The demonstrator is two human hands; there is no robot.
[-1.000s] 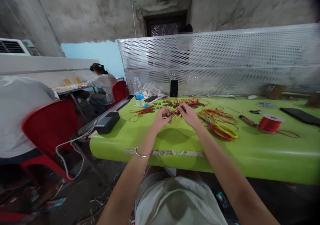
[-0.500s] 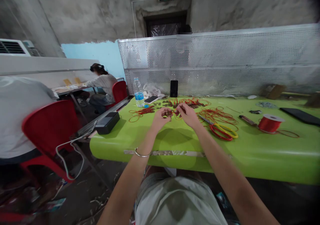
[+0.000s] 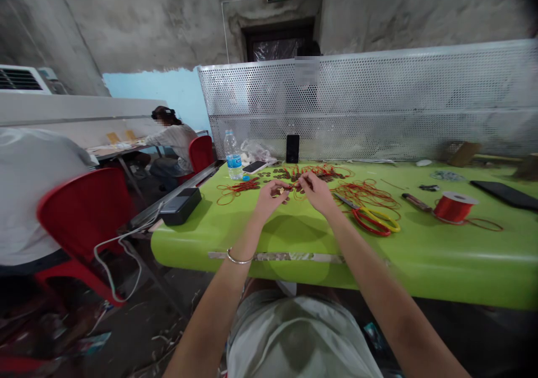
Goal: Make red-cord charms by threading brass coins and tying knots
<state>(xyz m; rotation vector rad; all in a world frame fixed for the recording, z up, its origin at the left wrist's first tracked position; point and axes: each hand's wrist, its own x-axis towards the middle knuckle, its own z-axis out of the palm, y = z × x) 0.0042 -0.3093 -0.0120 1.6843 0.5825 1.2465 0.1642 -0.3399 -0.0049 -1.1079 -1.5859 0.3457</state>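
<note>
Over the green table (image 3: 294, 243), my left hand (image 3: 271, 197) pinches a small yellowish piece with its fingers curled. Close beside it, my right hand (image 3: 316, 192) is closed on a strand of red cord (image 3: 296, 188) that runs between the two hands. Loops of red cord (image 3: 365, 192) lie just behind and to the right. A heap of small dark coins (image 3: 279, 173) sits beyond my hands. Scissors with red and yellow handles (image 3: 374, 219) rest to the right of my right wrist.
A red cord spool (image 3: 455, 206), a knife (image 3: 414, 201) and a dark tablet (image 3: 506, 194) lie at the right. A water bottle (image 3: 232, 155), two phones (image 3: 293, 148) and a perforated metal screen (image 3: 378, 103) stand behind. Left are a black box (image 3: 181, 204), red chairs (image 3: 84, 210) and seated people.
My hands have shifted only slightly, the fingers working the cord and small piece between them. Nothing else on the table has moved.
</note>
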